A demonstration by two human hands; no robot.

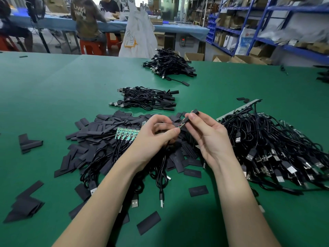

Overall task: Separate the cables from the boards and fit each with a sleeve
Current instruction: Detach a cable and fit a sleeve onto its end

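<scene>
My left hand (156, 132) pinches the wire end of a black USB cable (161, 168) between thumb and forefinger. My right hand (208, 134) holds a black sleeve (191, 115) between fingertips, just to the right of that wire end, with the small board partly inside it. A strip of green boards (127, 133) with cables still attached lies left of my left hand, on a heap of loose black sleeves (99, 132). A big pile of cables on board strips (277, 145) lies to the right.
Two piles of sleeved cables lie further back on the green table (53, 97), one in the middle (147, 98) and one farther off (170, 65). Stray sleeves (198, 190) dot the near table. People sit at a blue bench behind; shelves stand at right.
</scene>
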